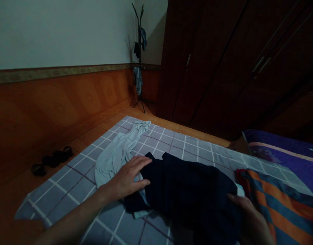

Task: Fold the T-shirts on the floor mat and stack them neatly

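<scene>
Navy garment (189, 187); right grip (252, 216) holding it.

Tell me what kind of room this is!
It looks like a bedroom. There's what seems to be a bed with a checked sheet, a big dark wardrobe, and a coat stand with things hanging on it.

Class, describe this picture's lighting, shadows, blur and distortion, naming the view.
Head view: dim light, the pale wall brightest, the wardrobe nearly black; head view: folds in the dark garment mostly lost; head view: the coat rack casts a faint shadow on the wall; head view: the right hand looks softer than the left hand; head view: wardrobe lines slant, perhaps wide-angle distortion.
</scene>
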A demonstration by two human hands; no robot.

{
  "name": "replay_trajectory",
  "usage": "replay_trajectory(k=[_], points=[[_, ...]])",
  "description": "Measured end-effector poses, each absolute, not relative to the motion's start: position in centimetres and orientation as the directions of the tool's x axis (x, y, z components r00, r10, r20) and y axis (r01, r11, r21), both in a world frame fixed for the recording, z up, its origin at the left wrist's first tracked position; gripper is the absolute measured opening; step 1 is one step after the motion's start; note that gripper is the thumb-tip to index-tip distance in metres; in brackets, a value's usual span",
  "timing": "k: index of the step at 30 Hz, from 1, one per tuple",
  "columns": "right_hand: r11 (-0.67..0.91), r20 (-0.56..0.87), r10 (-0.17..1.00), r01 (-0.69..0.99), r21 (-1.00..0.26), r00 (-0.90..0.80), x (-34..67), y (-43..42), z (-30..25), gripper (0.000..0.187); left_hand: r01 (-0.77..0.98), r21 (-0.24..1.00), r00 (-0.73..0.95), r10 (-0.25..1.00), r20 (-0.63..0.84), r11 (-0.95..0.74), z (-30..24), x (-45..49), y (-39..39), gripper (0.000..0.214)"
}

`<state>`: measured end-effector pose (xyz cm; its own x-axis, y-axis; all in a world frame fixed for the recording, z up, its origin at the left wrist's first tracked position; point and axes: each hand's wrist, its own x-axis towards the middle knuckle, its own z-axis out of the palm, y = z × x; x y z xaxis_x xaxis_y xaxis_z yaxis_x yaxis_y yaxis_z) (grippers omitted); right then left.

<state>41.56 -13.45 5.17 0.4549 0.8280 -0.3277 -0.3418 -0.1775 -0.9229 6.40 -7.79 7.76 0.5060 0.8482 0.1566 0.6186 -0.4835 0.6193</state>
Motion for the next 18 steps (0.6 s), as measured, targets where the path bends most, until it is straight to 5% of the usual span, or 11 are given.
replay_trajectory(k=[3, 6, 10, 14, 18], points=[[-0.254, -0.363, 0.751, -0.265, -0.93, 0.551, 46.3, -13.5, 2.7, 0.022, 0.809, 0.382, 0.488, 0.873, -0.01, -0.448, 2.9, 4.6, -5.8, 0.088], [-0.253, -0.268, 0.816, -0.102, -0.962, 0.513, 48.2, -13.6, 0.8, 0.016, 0.83, 0.327, 0.484, 0.875, -0.017, -0.452, 0.6, 3.2, -4.6, 0.068], [-0.201, -0.194, 0.833, -0.043, -0.979, 0.518, 47.9, -13.7, -0.2, 0.018, 0.835, 0.399, 0.381, 0.921, 0.078, -0.379, 1.8, -0.3, -3.3, 0.011], [-0.2, -0.245, 0.815, -0.141, -0.97, 0.525, 46.7, -13.6, 0.2, 0.021, 0.873, 0.485, -0.071, 0.971, 0.227, -0.049, 4.2, -5.0, -1.8, 0.015], [-0.196, -0.351, 0.753, -0.32, -0.927, 0.556, 45.8, -13.6, 0.9, 0.026, 0.689, 0.712, -0.352, 0.922, 0.162, 0.137, 4.8, -6.7, -1.1, 0.013]])
